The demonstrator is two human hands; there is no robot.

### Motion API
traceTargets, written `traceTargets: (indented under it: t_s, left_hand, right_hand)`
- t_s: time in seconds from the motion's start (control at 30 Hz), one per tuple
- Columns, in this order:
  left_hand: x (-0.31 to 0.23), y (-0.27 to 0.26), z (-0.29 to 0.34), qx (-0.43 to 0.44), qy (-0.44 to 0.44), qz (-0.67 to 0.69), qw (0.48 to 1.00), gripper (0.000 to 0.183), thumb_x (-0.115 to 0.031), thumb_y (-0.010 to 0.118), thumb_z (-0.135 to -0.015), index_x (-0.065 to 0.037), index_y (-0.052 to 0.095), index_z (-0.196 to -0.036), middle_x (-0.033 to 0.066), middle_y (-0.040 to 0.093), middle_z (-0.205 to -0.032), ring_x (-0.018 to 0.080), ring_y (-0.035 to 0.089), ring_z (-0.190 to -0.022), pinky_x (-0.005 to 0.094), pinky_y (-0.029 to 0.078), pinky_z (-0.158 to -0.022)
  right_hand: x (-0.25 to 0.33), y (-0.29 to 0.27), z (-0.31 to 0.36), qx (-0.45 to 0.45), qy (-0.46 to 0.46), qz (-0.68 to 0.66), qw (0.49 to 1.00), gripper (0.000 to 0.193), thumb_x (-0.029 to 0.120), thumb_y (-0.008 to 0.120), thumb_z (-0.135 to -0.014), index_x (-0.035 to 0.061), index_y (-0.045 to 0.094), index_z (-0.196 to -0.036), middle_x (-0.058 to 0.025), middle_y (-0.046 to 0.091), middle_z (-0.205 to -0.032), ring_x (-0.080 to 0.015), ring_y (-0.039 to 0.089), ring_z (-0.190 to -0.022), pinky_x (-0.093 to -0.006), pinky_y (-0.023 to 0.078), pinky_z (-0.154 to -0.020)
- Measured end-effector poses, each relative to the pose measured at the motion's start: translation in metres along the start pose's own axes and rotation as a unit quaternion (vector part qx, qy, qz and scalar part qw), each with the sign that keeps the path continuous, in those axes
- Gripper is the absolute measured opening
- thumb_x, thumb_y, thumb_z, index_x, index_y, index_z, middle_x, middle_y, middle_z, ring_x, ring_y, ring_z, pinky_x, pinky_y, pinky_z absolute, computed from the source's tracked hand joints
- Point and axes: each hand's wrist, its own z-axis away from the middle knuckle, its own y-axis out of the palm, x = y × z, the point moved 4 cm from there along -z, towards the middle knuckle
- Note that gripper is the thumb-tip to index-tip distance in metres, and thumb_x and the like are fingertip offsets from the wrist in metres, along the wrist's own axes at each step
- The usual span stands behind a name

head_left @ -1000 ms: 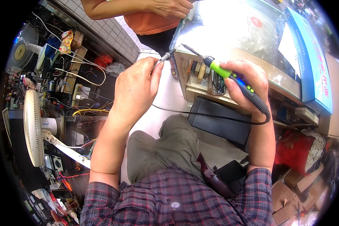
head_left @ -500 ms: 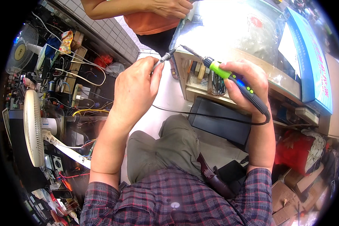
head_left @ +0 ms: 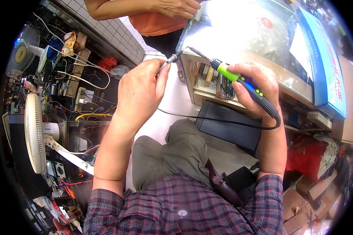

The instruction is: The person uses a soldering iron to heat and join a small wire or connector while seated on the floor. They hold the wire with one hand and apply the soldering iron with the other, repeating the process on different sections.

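Observation:
My right hand (head_left: 259, 84) is closed around the grip of a green and black soldering iron (head_left: 228, 72) with a small lit blue display. Its metal tip points up and left, a short gap from a grey plug with a ribbed sleeve (head_left: 171, 59) and a dark end. That plug is pinched between the thumb and fingers of my left hand (head_left: 139, 92). From the iron's rear a black cord (head_left: 239, 124) loops down and runs left over my lap. Most of what lies inside my left hand is hidden.
Ahead stands a glass-topped counter (head_left: 239, 37) with a blue box (head_left: 321, 58) at its right. Another person's hand (head_left: 180, 8) rests at its far left corner. Cluttered shelves and a white fan (head_left: 34, 133) fill the left. A dark flat case (head_left: 227, 125) lies below the counter.
Both hands have shifted very slightly to the left, the soldering iron with them. Both grips look the same, and the iron's tip stays apart from the plug.

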Motion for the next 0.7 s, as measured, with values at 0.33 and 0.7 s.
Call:
traceTargets:
  t_s: [0.33,0.7]
  left_hand:
    - [0.0007,-0.0017,0.0004,0.006,0.001,-0.001,1.0,0.02,-0.018,0.072,-0.103,0.001,0.076,-0.109,0.0215,0.075,-0.096,0.0402,0.075,-0.087,0.0434,0.057,-0.076]
    - [-0.0007,-0.0026,-0.0017,0.012,-0.002,-0.006,1.0,0.022,-0.018,0.071,-0.103,0.002,0.076,-0.11,0.0224,0.076,-0.097,0.0411,0.075,-0.088,0.0439,0.058,-0.077]
  right_hand:
    - [0.0012,0.0009,-0.0006,-0.001,-0.004,0.007,1.0,0.034,0.006,0.078,-0.084,0.0058,0.077,-0.118,-0.0123,0.078,-0.1,-0.0247,0.073,-0.083,-0.0342,0.058,-0.077]
    - [0.0002,-0.0012,-0.0007,-0.005,0.003,0.007,1.0,0.034,0.005,0.078,-0.084,0.0056,0.077,-0.118,-0.0125,0.079,-0.1,-0.024,0.073,-0.083,-0.0339,0.058,-0.077]
